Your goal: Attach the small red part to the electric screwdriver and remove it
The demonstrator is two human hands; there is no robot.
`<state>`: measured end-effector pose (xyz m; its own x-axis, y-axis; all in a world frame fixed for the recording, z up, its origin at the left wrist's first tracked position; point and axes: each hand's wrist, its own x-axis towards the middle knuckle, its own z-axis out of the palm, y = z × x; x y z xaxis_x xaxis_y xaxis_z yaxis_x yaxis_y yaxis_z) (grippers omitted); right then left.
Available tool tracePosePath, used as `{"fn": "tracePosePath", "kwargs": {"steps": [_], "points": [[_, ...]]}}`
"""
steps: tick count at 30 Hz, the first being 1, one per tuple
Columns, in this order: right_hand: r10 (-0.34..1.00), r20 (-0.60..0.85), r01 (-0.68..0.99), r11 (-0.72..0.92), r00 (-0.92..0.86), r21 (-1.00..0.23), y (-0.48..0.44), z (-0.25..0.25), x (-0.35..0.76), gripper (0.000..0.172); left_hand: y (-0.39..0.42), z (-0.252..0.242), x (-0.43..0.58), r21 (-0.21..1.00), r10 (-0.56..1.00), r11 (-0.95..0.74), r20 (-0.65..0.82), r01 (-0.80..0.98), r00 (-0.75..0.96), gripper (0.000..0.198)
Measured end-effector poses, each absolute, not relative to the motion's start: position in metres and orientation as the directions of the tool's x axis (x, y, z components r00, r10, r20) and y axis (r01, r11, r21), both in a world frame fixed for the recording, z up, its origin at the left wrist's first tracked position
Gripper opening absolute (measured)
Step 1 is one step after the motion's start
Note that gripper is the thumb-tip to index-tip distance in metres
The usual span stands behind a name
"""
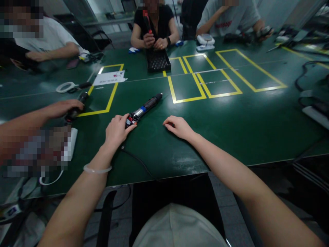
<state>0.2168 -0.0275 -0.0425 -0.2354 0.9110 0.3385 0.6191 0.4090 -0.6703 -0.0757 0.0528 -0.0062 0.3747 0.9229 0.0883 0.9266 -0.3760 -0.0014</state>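
An electric screwdriver with its inner parts exposed lies slantwise on the green table, its tip toward the far side. My left hand is closed around its rear end, thumb and fingers on either side of the red and black parts. A black cord runs from near that end toward the table's front edge. My right hand rests on the tabletop right of the screwdriver, fingers curled in, with nothing visible in them.
Yellow tape rectangles mark the tabletop. Across the table, a person holds a red and black tool above a black tray of small parts. At left, a co-worker's hand grips a dark tool. Cables lie at right.
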Motion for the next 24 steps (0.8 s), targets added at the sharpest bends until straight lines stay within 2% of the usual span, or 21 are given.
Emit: {"fn": "tracePosePath", "kwargs": {"steps": [8, 14, 20, 24], "points": [[0.914, 0.325, 0.622, 0.404, -0.243, -0.671, -0.028, -0.043, 0.215, 0.013, 0.075, -0.003, -0.138, -0.030, 0.990, -0.113, 0.076, 0.993, 0.115, 0.069], [0.915, 0.315, 0.639, 0.401, -0.250, -0.657, -0.028, -0.042, 0.215, 0.013, 0.086, -0.007, -0.165, -0.060, 0.992, 0.017, 0.122, 0.998, -0.009, 0.072], [0.917, 0.310, 0.640, 0.399, -0.253, -0.657, -0.028, -0.041, 0.214, 0.013, 0.085, -0.012, -0.167, 0.003, 0.973, 0.035, 0.226, 0.999, -0.035, 0.071], [0.915, 0.312, 0.643, 0.402, -0.256, -0.651, -0.028, -0.042, 0.214, 0.013, 0.079, -0.007, -0.160, -0.057, 0.954, -0.026, 0.298, 0.998, 0.042, 0.065]]}}
